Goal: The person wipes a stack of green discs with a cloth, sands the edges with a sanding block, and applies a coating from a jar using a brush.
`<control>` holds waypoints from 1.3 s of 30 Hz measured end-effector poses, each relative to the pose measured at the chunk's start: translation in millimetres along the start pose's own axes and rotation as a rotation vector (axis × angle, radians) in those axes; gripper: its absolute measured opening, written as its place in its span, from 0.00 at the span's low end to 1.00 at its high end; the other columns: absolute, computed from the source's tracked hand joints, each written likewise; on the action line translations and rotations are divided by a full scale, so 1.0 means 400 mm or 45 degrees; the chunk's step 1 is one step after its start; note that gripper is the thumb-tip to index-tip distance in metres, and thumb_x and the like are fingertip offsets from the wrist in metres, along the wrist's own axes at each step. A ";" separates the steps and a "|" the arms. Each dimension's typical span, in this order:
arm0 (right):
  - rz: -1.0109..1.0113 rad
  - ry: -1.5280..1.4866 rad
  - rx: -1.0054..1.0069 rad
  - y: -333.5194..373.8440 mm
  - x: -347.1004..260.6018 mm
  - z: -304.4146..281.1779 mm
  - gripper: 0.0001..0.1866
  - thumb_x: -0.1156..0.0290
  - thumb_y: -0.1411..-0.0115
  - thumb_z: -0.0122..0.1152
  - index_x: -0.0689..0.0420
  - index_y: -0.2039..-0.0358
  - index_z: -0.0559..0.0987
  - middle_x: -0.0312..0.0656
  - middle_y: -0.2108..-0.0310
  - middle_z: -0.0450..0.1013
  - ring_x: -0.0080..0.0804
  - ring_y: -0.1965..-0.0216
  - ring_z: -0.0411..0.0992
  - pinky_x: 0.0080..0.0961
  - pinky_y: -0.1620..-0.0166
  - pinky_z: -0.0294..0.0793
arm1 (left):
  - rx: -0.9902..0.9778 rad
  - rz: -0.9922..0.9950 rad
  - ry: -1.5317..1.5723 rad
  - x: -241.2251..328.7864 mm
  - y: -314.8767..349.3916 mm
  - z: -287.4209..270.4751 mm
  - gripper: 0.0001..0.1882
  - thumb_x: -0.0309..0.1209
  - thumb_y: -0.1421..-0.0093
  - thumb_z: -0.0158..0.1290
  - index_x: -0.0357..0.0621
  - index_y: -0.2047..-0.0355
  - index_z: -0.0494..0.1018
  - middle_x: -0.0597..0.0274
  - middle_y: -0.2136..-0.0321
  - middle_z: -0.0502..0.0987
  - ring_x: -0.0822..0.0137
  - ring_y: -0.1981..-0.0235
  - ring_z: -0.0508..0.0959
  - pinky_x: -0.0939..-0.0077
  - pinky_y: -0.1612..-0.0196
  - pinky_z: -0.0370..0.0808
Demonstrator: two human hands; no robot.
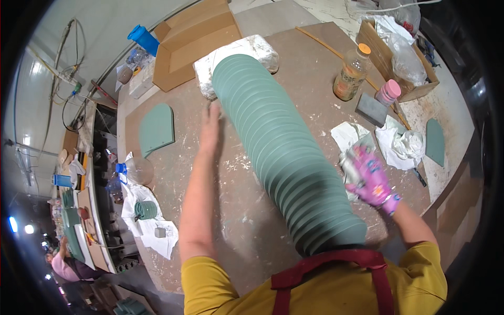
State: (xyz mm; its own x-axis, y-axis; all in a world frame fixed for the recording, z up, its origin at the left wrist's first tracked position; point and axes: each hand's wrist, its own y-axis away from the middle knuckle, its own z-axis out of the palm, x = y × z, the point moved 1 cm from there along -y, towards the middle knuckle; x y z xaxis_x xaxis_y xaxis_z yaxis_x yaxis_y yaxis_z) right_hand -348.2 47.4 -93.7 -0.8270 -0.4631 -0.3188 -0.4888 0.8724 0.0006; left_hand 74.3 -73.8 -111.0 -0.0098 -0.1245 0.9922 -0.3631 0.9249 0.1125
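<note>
A long row of green flat pieces with rounded ends (278, 131) lies across the table, pressed face to face. It runs from close to my body to a white wrapped block (262, 50) at the far end. My left hand (210, 121), bare, is beside the row's far left side with its fingers stretched out, holding nothing. My right hand (371, 176), in a pink flowered glove, is at the right of the row's near half. Its fingers close on a crumpled white cloth (347, 164), partly hidden and slightly blurred.
On the left are a single green piece (157, 128), a clear jug (139, 170) and a green roll (145, 210). On the right stand a bottle (350, 76), a grey block (371, 109), a pink-lidded jar (388, 93) and a cardboard box (420, 90). An open carton (197, 44) sits behind.
</note>
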 end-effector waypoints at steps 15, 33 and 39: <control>-0.822 0.157 -0.074 -0.716 -0.378 -0.094 0.31 0.46 0.40 0.53 0.54 0.43 0.71 0.48 0.43 0.67 0.46 0.37 0.60 0.42 0.37 0.59 | -0.132 0.694 0.257 -0.295 -0.134 0.125 0.25 0.34 0.35 0.48 0.36 0.40 0.60 0.49 0.45 0.69 0.57 0.44 0.70 0.68 0.42 0.67; -0.731 -0.901 -0.370 -0.841 -0.240 -0.125 0.30 0.44 0.36 0.51 0.55 0.44 0.73 0.41 0.51 0.72 0.25 0.53 0.72 0.24 0.50 0.73 | 0.115 0.402 0.314 -0.114 -0.013 0.136 0.29 0.36 0.32 0.44 0.31 0.36 0.53 0.43 0.43 0.66 0.58 0.43 0.68 0.68 0.40 0.62; -0.007 -1.112 -0.091 -0.877 -0.146 -0.091 0.27 0.58 0.35 0.55 0.61 0.42 0.68 0.42 0.60 0.77 0.29 0.61 0.76 0.26 0.56 0.76 | 0.104 0.423 0.257 -0.129 -0.019 0.137 0.30 0.38 0.31 0.44 0.32 0.36 0.53 0.43 0.40 0.63 0.57 0.41 0.66 0.67 0.38 0.61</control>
State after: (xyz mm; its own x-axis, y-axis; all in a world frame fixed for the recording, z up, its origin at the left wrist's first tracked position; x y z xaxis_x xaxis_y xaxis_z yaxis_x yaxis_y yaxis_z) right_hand -138.6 -237.1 -41.0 -0.3306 -0.1564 -0.9307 -0.5323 0.8453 0.0471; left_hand 26.7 -94.1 -166.2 0.0407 0.2575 0.9654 -0.4442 0.8702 -0.2134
